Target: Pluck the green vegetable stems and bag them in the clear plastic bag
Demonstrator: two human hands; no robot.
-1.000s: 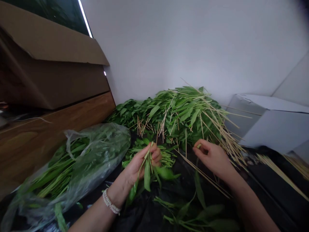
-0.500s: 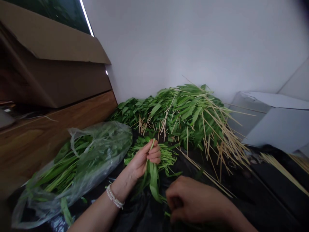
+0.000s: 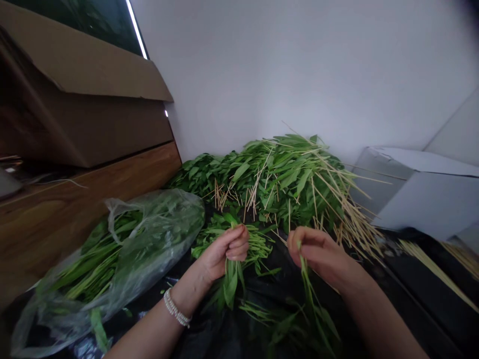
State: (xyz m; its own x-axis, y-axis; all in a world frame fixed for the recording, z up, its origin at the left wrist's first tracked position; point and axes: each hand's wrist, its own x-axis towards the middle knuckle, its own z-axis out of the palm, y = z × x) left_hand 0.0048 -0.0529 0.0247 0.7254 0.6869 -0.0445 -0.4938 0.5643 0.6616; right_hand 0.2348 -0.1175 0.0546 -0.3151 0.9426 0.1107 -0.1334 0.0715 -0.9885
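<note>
My left hand [image 3: 226, 252], with a beaded bracelet on its wrist, is closed around a small bunch of green leafy stems [image 3: 231, 285]; the leaves hang below the fist. To its right, my right hand [image 3: 322, 254] pinches leafy green stems [image 3: 307, 281] near their upper ends, their leaves drooping toward me. Under and behind the left fist lies a heap of cut greens [image 3: 260, 244] with pale stem ends pointing right. More loose leafy stems [image 3: 258, 314] rest on the black plastic sheet [image 3: 209, 329] between my forearms.
A clear plastic bag [image 3: 168, 219] of long greens lies left. Along the wall runs a large leafy pile [image 3: 292, 174] with thin wooden sticks [image 3: 354, 224] jutting out. A white box [image 3: 430, 199] stands right, near more sticks [image 3: 436, 267]. A cardboard box [image 3: 108, 124] sits upper left.
My right hand has risen from low on the black sheet and now holds leafy stems. My left hand keeps its grip in nearly the same place.
</note>
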